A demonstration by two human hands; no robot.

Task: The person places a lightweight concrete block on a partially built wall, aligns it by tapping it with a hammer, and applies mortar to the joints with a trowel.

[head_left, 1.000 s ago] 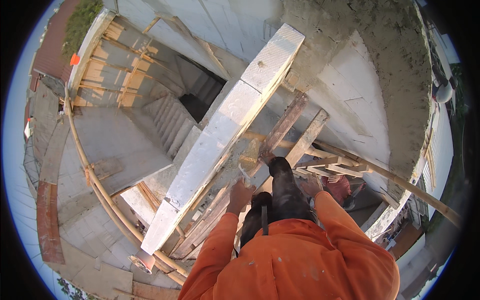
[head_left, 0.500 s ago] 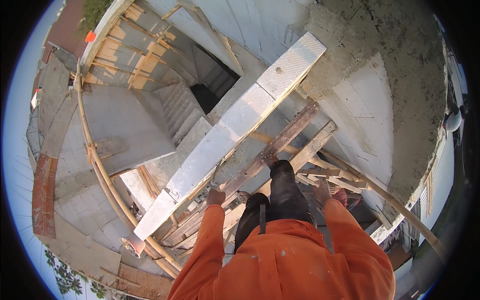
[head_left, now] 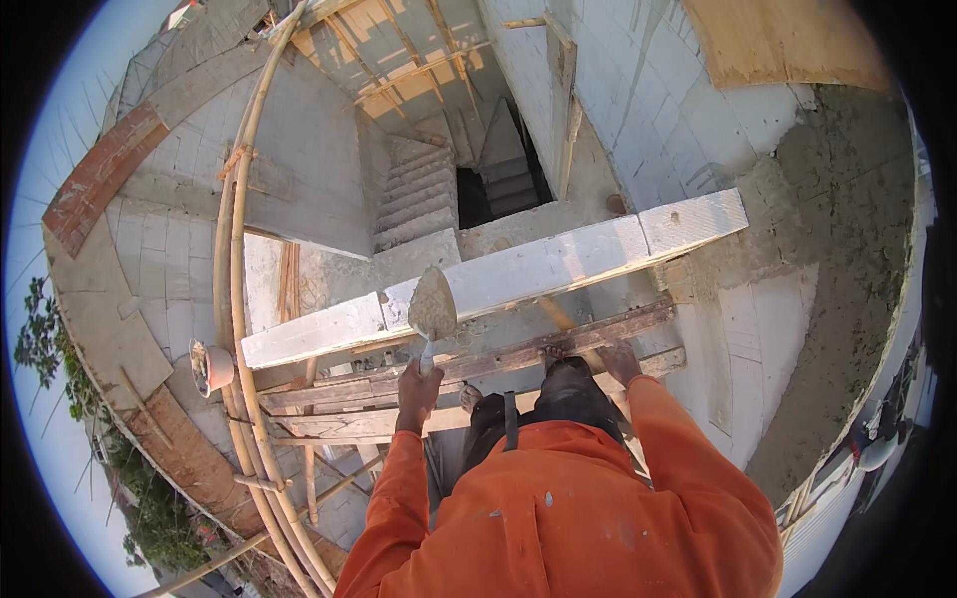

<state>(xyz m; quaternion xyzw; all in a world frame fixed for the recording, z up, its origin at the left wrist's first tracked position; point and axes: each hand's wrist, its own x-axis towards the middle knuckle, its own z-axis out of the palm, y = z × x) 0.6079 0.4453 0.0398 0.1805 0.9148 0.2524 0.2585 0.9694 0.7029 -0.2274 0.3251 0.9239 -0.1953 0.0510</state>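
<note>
My left hand (head_left: 417, 394) is closed around the handle of a pointed trowel (head_left: 433, 304). Grey mortar covers the upturned blade, which overlaps the near side of a white block wall (head_left: 518, 261) in view. My right hand (head_left: 620, 364) is beside my knee, close to the wooden planks, its fingers stretched out and seemingly resting there. It holds nothing that I can see. My bare feet are on a worn wooden plank (head_left: 588, 334) running along the wall.
Left of the wall, bamboo poles (head_left: 239, 269) rise beside a small bucket (head_left: 211, 367). Beyond the wall, concrete stairs (head_left: 414, 189) lead down to a dark opening. A wet mortar surface (head_left: 837, 299) lies at right; a wooden board (head_left: 788, 42) is at the upper right.
My view has turned, so the wall now runs more level across it. The trowel with mortar has come into plain sight in my left hand. My right hand has moved up toward the planks.
</note>
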